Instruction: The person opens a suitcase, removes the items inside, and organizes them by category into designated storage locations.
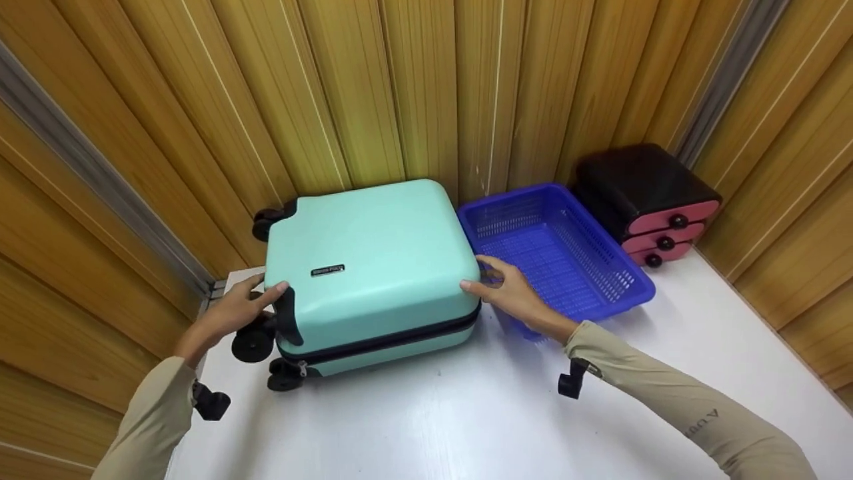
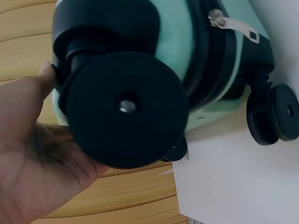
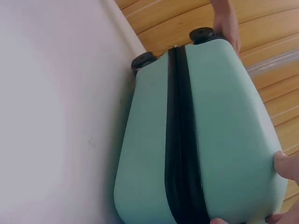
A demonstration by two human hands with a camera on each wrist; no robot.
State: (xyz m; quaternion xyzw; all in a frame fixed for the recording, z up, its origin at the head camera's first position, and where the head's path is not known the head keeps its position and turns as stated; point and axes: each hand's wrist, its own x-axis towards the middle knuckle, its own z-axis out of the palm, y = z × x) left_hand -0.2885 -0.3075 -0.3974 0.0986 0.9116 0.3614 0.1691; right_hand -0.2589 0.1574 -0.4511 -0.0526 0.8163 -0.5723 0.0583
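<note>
A mint-green hard-shell suitcase (image 1: 373,247) lies flat on the white table, its black wheels (image 1: 253,343) toward the left. At the wheel end, my left hand (image 1: 230,310) grips the near corner, thumb on the black corner guard (image 1: 288,317). The left wrist view shows a large wheel (image 2: 126,109) in front of that hand (image 2: 42,149), hiding some fingertips. My right hand (image 1: 513,290) holds the opposite end, thumb on the upper edge and fingers against the side. A dark zipper band (image 3: 180,140) runs around the case, with a metal zipper pull (image 2: 238,29) near the wheels.
A blue perforated plastic basket (image 1: 610,310) stands right of the suitcase, close to my right hand. Behind it at the right is a black box with pink drawers (image 1: 666,230). Wood-look panel walls (image 1: 426,87) border the white table (image 1: 413,427).
</note>
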